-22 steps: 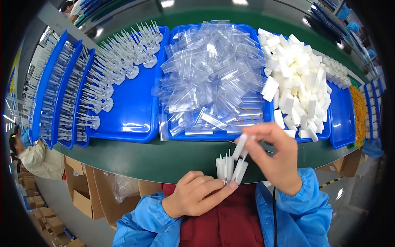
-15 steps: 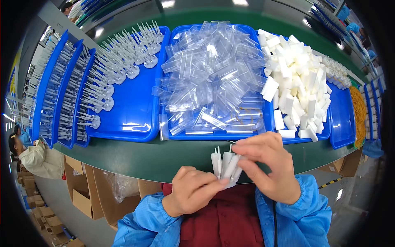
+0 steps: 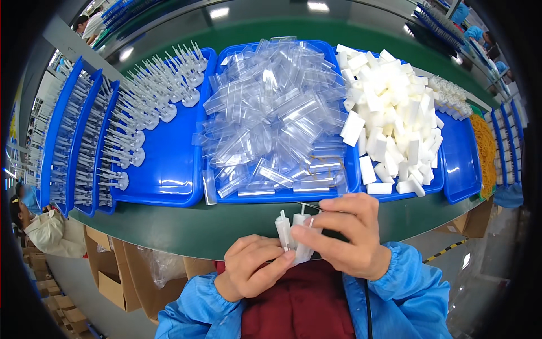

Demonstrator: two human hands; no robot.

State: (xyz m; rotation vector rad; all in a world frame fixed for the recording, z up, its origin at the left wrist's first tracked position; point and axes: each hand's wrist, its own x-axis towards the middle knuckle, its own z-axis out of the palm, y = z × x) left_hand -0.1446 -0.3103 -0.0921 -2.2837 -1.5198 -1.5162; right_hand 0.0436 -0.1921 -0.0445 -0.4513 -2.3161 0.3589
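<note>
My left hand grips a small bundle of white plastic tubes held upright just in front of my chest. My right hand closes over the same bundle from the right, its fingers pinching the tubes' upper ends. Both hands sit at the near edge of the green table. Right behind them stands a blue tray heaped with clear plastic sleeves.
A blue tray on the left holds rows of white plungers. Another blue tray on the right carries white blocks. Stacked blue trays stand far left. Orange rubber bands lie far right. Cardboard boxes sit below the table.
My right hand came down from the tray's edge with a white tube and pressed it into the bundle; both hands have drawn closer together around it.
</note>
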